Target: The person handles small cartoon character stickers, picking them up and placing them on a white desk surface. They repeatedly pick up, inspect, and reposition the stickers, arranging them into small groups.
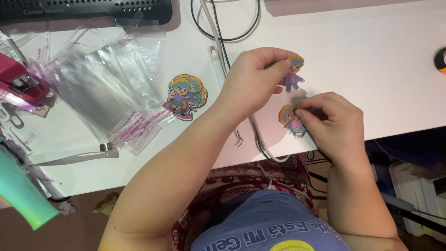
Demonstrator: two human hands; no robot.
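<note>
My left hand (pixel 253 79) reaches across the white desk (pixel 371 69) and pinches a small cartoon figure sticker (pixel 294 74) with an orange and blue cap and purple clothes. Just below it, my right hand (pixel 330 121) pinches a second cartoon figure sticker (pixel 291 122) by its head, near the desk's front edge. A small stack of similar stickers (pixel 186 96) lies on the desk to the left of my left forearm.
A pile of clear plastic sleeves (pixel 107 88) with pink print lies at the left. A pink stapler (pixel 21 83) sits at the far left. Cables (pixel 223 42) run down the desk's middle. A black device (pixel 83 9) is at the top left.
</note>
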